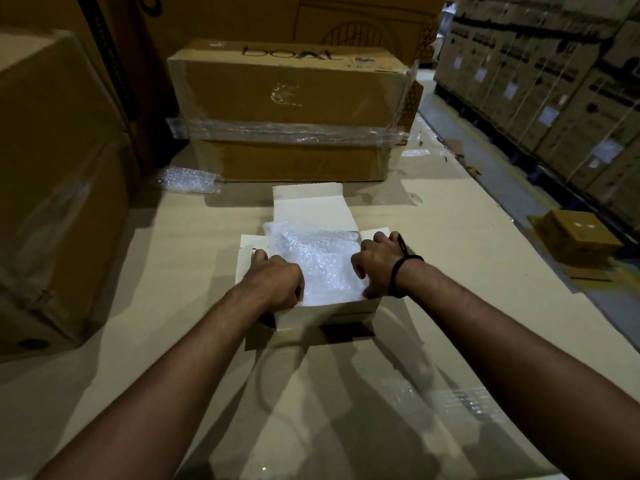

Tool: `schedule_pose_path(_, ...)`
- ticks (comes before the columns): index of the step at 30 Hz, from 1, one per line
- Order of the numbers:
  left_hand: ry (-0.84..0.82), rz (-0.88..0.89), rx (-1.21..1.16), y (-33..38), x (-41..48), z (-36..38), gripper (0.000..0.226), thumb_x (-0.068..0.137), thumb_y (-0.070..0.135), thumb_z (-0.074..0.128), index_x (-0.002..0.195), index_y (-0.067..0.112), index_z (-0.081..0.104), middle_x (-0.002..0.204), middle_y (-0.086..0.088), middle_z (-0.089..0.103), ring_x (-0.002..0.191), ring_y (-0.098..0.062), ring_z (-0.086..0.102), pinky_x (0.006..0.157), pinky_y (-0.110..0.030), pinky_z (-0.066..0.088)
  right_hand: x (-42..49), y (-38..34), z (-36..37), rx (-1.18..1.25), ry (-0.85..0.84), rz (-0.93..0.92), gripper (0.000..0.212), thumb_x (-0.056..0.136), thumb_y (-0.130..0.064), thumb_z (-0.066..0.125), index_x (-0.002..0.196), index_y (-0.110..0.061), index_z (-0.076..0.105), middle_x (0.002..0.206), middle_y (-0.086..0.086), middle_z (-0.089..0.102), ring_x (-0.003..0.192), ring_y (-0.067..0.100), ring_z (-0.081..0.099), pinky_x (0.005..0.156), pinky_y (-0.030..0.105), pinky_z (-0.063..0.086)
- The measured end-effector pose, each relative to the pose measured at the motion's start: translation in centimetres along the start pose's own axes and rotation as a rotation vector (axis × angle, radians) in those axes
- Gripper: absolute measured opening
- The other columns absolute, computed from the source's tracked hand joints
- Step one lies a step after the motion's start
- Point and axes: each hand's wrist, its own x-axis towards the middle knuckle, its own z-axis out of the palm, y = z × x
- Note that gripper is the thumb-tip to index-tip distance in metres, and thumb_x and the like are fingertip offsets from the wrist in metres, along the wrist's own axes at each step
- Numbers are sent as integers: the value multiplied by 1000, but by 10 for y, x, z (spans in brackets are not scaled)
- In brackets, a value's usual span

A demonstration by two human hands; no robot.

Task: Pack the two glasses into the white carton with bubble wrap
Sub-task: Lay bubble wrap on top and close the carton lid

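gripping the white carton (311, 206) sides, our left hand (277, 282) and right hand (376, 264) curled tight, bubble wrap (320, 261) between them

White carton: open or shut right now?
Open: the white carton has its far flap up, side flaps spread, bubble wrap showing inside between the left hand and right hand.

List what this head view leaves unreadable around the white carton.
- The glasses: head view, covered by bubble wrap in the white carton; number inside unknown.
- Fingertips of the left hand and right hand: head view, hidden behind the knuckles; what they grip is unclear.
- Lettering on the brown box: head view, dim and blurred.
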Motion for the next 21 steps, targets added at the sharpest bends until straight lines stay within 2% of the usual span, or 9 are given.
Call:
schedule_pose_path(3, 62, -34, -191, -6, -3, -7, 11, 85, 37, 69, 80, 29, 75, 85, 13, 72, 94, -11, 52, 76, -34, 14, 0, -2, 4, -73, 52, -4, 36, 74, -52, 66, 101, -29, 57, 114, 1, 51, 110, 25, 40, 91, 39, 30)
schedule_pose_path(6, 34, -34, -12, -1, -4, -11, 31, 77, 57, 71, 77, 25, 72, 78, 11, 67, 89, -13, 51, 82, -37, 24, -3, 5, 1, -39, 64, -40, 36, 74, -58, 65, 98, -32, 58, 115, -3, 52, 110, 23, 41, 91, 38, 31)
schedule_pose_path(9, 16, -49, 137, 10, 1, -9, 35, 77, 59, 68, 77, 24, 68, 80, 4, 66, 88, -17, 52, 90, -39, 29, -6, 19, -11, 182, 30, -2, 41, 70, -68, 64, 93, -34, 60, 110, -8, 55, 112, 21, 42, 94, 39, 34)
schedule_pose_path(11, 10, -68, 151, 15, 3, -6, 35, 78, 58, 67, 79, 24, 68, 80, 2, 64, 87, -19, 51, 90, -38, 29, -5, 19, -14, 170, 28, 1, 43, 68, -71, 64, 92, -35, 59, 111, -8, 55, 113, 21, 42, 95, 41, 34)
schedule_pose_path(15, 9, -100, 116, 12, 3, -3, 38, 79, 59, 65, 67, 23, 63, 72, 5, 62, 86, -19, 55, 90, -39, 28, 3, -1, 1, 37, -1, 14, 52, 70, -69, 63, 106, -32, 56, 121, -3, 52, 117, 23, 41, 100, 44, 30)
schedule_pose_path(17, 38, -136, 35, 7, 1, -2, 45, 85, 61, 57, 62, 23, 59, 70, 6, 61, 85, -18, 54, 92, -40, 28, 7, -7, 9, 24, 14, 56, 56, 71, -65, 63, 112, -29, 53, 126, 2, 50, 120, 25, 39, 105, 47, 25)
schedule_pose_path(19, 134, -188, 6, 9, 1, -4, 56, 87, 70, 45, 62, 22, 61, 72, 6, 63, 85, -18, 56, 92, -41, 28, 9, -11, 13, -10, 29, 88, 61, 72, -64, 61, 119, -26, 50, 133, 6, 45, 125, 28, 35, 110, 51, 18)
schedule_pose_path(21, 128, -223, 42, 19, 3, -7, 62, 79, 80, 46, 72, 21, 64, 83, 4, 68, 91, -20, 59, 94, -43, 31, 10, -16, 14, -39, 43, 90, 66, 72, -64, 61, 122, -24, 46, 141, 10, 39, 130, 30, 30, 112, 54, 11)
